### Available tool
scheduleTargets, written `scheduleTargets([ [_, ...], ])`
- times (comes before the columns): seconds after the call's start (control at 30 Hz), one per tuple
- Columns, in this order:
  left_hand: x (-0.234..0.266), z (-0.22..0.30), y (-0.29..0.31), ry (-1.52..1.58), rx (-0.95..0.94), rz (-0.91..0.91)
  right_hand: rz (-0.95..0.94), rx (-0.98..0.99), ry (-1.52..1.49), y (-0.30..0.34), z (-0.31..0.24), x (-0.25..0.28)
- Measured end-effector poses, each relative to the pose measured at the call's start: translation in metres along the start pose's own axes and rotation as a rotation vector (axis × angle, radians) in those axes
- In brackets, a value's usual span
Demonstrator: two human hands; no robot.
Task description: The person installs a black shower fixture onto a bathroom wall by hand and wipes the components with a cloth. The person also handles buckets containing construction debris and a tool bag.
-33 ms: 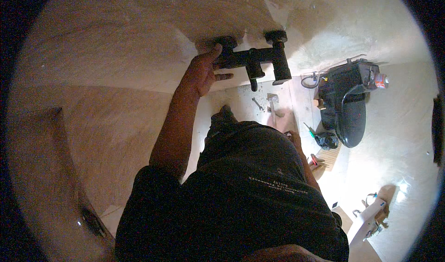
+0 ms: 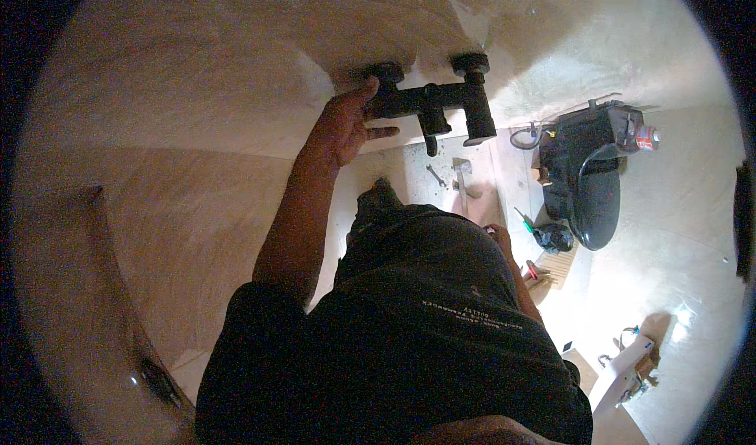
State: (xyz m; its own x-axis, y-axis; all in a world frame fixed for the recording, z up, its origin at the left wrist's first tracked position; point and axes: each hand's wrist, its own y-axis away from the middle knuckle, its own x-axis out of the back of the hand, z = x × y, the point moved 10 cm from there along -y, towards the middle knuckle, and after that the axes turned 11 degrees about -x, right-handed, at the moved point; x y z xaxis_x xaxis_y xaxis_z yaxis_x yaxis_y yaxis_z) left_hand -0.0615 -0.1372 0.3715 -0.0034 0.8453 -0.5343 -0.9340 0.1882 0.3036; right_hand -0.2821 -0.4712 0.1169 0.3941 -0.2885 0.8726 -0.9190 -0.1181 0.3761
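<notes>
A black mixer tap (image 2: 429, 102) is fixed to the wall in front of me by two round fittings. My left hand (image 2: 346, 122) is closed round its left end. The thumb lies up against the left fitting, and one finger sticks out below the tap body. The other fingers are mostly hidden. Low beside my body, my right hand (image 2: 499, 239) is partly covered by my dark shirt. Its fingers look curled, with a small pale spot at them that I cannot identify.
A wrench (image 2: 435, 176) and a hammer-like tool (image 2: 463, 181) lie on the floor below. To the right stand a black toilet (image 2: 597, 201), a bottle with a red label (image 2: 647, 137) and a black bag (image 2: 555, 239). A long white box (image 2: 626, 370) lies farther right.
Both hands and the tap keep their places. Light on the wall right of the tap is slightly brighter.
</notes>
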Motion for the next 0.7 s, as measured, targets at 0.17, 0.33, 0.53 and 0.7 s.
scheduleTargets([
  [0.17, 0.004, -0.014, -0.005, 0.170, 0.058, -0.046, 0.123, -0.174, -0.309, 0.011, 0.012, 0.035],
  [0.33, -0.012, -0.012, 0.003, 0.369, 0.093, -0.120, 0.211, -0.456, -0.476, -0.010, 0.018, 0.116],
  [0.53, -0.012, -0.012, -0.003, 0.418, 0.103, -0.191, 0.417, -0.236, -0.842, -0.063, -0.102, 0.289],
  [0.7, -0.009, -0.011, -0.007, 0.361, 0.118, -0.203, 0.438, -0.272, -1.006, -0.086, -0.151, 0.338],
])
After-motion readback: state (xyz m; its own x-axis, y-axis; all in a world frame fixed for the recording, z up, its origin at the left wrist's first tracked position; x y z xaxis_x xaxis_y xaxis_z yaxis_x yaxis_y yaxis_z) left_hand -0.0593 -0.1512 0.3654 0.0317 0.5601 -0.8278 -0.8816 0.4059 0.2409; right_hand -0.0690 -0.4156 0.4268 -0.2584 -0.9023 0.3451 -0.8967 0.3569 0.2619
